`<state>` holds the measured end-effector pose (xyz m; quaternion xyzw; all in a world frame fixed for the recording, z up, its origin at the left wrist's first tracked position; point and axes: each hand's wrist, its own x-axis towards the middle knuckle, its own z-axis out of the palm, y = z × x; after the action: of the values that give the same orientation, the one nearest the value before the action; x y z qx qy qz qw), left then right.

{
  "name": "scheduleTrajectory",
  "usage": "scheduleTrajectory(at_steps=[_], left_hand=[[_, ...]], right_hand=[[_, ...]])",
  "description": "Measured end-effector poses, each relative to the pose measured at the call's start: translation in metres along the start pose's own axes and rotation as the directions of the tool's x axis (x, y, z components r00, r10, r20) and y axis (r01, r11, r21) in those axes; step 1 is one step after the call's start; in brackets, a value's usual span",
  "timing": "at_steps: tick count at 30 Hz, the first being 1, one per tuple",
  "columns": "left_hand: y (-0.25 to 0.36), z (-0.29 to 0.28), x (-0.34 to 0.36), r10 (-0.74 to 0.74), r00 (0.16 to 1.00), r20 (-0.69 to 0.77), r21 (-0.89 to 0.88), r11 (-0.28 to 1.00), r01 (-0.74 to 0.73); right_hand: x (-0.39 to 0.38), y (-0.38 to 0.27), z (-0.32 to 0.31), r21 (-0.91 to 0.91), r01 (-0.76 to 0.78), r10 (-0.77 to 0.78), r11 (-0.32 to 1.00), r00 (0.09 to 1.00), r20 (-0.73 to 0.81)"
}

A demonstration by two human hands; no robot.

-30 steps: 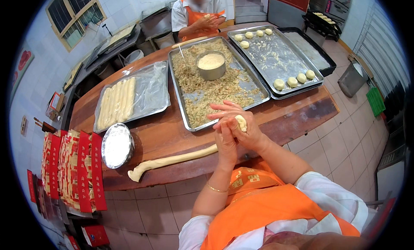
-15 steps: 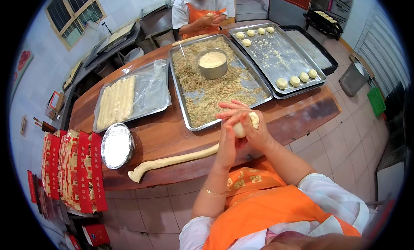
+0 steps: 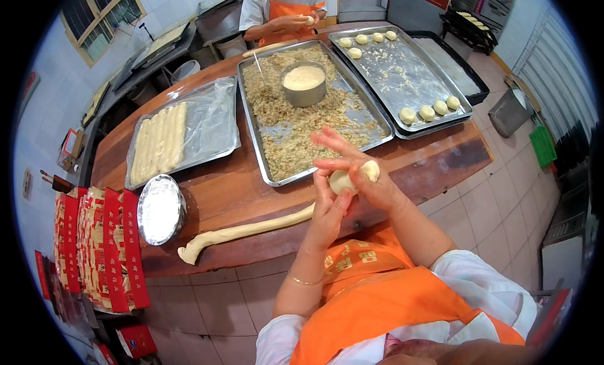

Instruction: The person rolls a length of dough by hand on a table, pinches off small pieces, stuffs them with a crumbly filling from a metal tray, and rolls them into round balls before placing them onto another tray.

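Above the table's near edge my two hands are together. My left hand [image 3: 328, 204] is closed round a pale dough ball [image 3: 341, 182], its thumb against the near side. My right hand [image 3: 375, 190] touches the ball from the right, some of its fingers stretched out; a lump of dough [image 3: 371, 170] is gripped at its thumb side. Whether lump and ball are one piece I cannot tell. A long dough rope [image 3: 245, 231] lies on the wood left of my hands. Beyond them is a metal tray [image 3: 281, 181] of crumbly filling, with a round tin [image 3: 304, 95] of pale crumbs standing in it.
Several dough balls [image 3: 426, 112] sit on a tray [image 3: 402, 75] at the right. Dough strips [image 3: 160, 141] lie on a plastic-covered tray [image 3: 214, 123] at left, near a bowl of white powder [image 3: 158, 207] and red packages [image 3: 107, 248]. Opposite, a co-worker [image 3: 286, 19] handles dough.
My hands have turned and opened slightly, so more of the dough ball shows, and my left thumb now presses against it. The co-worker's hands have shifted. The whole view has moved a little.
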<state>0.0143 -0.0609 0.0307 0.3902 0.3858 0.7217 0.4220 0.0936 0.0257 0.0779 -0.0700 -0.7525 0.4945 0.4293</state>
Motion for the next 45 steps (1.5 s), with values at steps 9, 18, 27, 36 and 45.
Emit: scheduleTrajectory(at_steps=[9, 18, 27, 36, 45], left_hand=[[0.001, -0.016, 0.001, -0.071, 0.985, 0.156, 0.110, 0.992, 0.054], [-0.030, -0.031, -0.001, -0.048, 0.992, 0.116, -0.069, 0.996, 0.057], [-0.012, -0.031, 0.001, 0.014, 0.969, 0.248, -0.066, 0.998, 0.002], [0.008, -0.008, -0.004, 0.021, 0.988, 0.154, 0.051, 0.998, -0.029], [0.001, 0.008, -0.003, 0.165, 0.985, 0.046, 0.136, 0.976, -0.169]], right_hand=[[0.000, 0.011, -0.016, -0.036, -0.011, 0.019, 0.999, 0.975, 0.220], [0.000, 0.002, -0.006, -0.020, 0.000, 0.003, 1.000, 0.987, 0.163], [0.000, -0.008, 0.009, 0.042, 0.011, -0.010, 0.999, 1.000, -0.015], [-0.004, -0.002, -0.001, 0.065, 0.011, -0.013, 0.998, 0.999, 0.029], [-0.004, 0.008, -0.015, 0.105, -0.079, 0.060, 0.991, 0.983, 0.176]])
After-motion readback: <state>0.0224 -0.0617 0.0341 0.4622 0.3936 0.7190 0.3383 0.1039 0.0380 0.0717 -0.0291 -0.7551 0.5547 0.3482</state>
